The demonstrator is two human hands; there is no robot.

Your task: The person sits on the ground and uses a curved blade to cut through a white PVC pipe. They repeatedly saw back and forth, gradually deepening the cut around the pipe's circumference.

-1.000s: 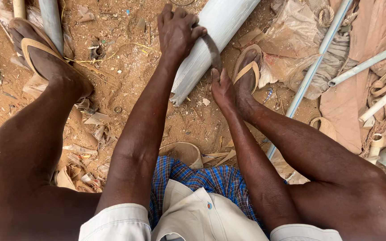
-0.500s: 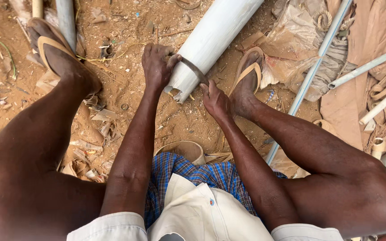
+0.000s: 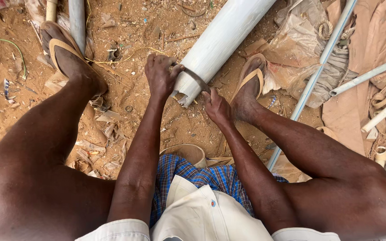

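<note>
A wide white plastic pipe [image 3: 222, 38] lies on the sandy ground between my feet, with its jagged near end pointing at me. My left hand [image 3: 159, 76] is closed on one end of a thin dark blade [image 3: 196, 78] that lies across the pipe close to that end. My right hand [image 3: 216, 106] grips the blade's other end, just in front of my right foot in a tan sandal [image 3: 249, 80]. My left foot, in a matching sandal [image 3: 63, 53], is planted at the far left.
Thin grey pipes [image 3: 318, 67] and brown sacking [image 3: 362, 102] lie at the right. A grey tube [image 3: 77, 22] lies beside my left foot. Paper scraps, wire and chips litter the dirt [image 3: 126, 111]. A cut ring of pipe [image 3: 188, 154] sits by my lap.
My left hand has slid from the top of the pipe down to its near end. Both hands now hold the blade across the pipe, closer to me.
</note>
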